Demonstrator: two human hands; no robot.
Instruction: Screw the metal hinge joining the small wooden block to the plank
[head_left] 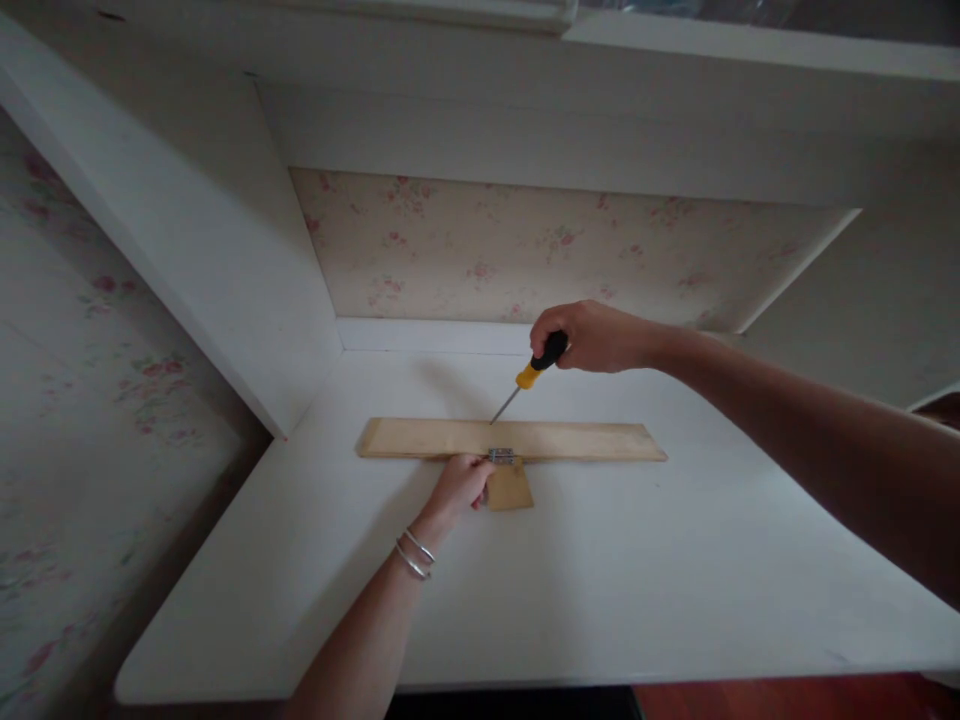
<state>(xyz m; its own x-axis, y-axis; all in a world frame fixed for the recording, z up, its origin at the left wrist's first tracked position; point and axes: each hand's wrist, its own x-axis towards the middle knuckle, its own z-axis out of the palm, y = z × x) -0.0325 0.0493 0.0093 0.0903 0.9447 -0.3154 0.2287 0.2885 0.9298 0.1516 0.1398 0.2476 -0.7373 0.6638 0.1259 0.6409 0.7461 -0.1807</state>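
Note:
My right hand (589, 335) is closed around the black and yellow handle of a screwdriver (528, 376). Its thin shaft slants down to the left, and the tip is at the long wooden board (420, 437), above the hinge; whether it touches the wood I cannot tell. A small metal hinge (501, 456) lies across the joint between the long board and a small square wooden board (511, 487). With fingers closed, my left hand (456, 485) grips the small board's left side beside the hinge. Its fingertips are partly hidden.
Both boards are on a white desk (600, 590), whose front edge runs along the bottom. A white side panel (225, 230) rises at the left, and a white shelf (525, 120) hangs over the back. Floral wallpaper (480, 250) covers the wall behind.

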